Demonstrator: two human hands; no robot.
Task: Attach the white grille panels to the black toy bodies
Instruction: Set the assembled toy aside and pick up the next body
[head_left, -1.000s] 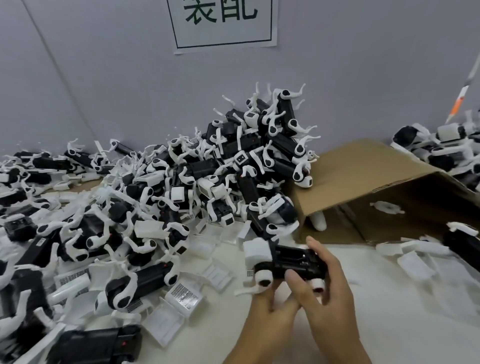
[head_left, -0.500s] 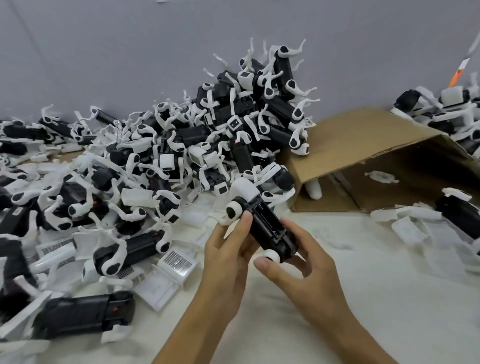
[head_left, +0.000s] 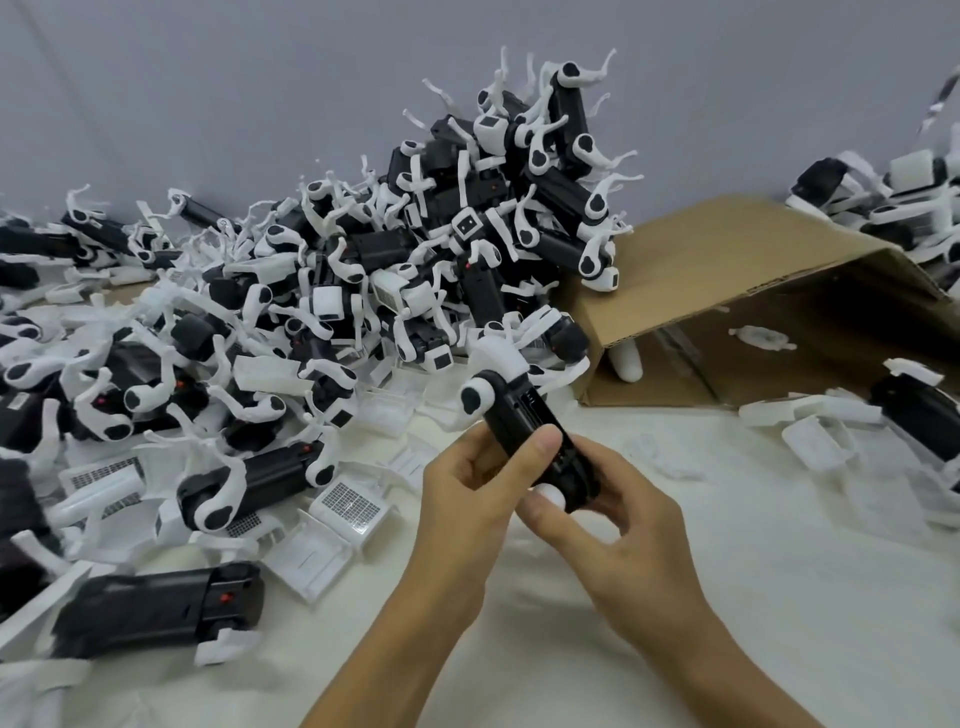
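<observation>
Both hands are being held above the white table (head_left: 727, 597), closed on one black toy body (head_left: 530, 436). On the left hand (head_left: 467, 499) the thumb is being laid across the top of the body while the curled fingers are being kept beneath it. On the right hand (head_left: 618, 525) the thumb is being pressed against a round white part at the near end of the body, and the fingers are being wrapped around its right side. The body is being held tilted, its near end low between the hands and its far end raised toward the pile. A white block and a white round joint with a black spot are being carried at that far end.

Just left of the hands, loose white grille panels (head_left: 353, 504) are being left flat on the table, one with its dark mesh facing up. Beside them another black body with white legs (head_left: 254, 483) is being left on its side. Nearer the lower left edge a larger black body (head_left: 156, 613) is being left flat.

Behind the hands a tall pile of toys (head_left: 467, 234), black with white legs, is being leaned against the grey wall (head_left: 208, 78). Right of the pile a cardboard box (head_left: 727, 270) is being left on its side, its opening toward the camera, with a small white part inside. More toys are being kept at the far right edge.
</observation>
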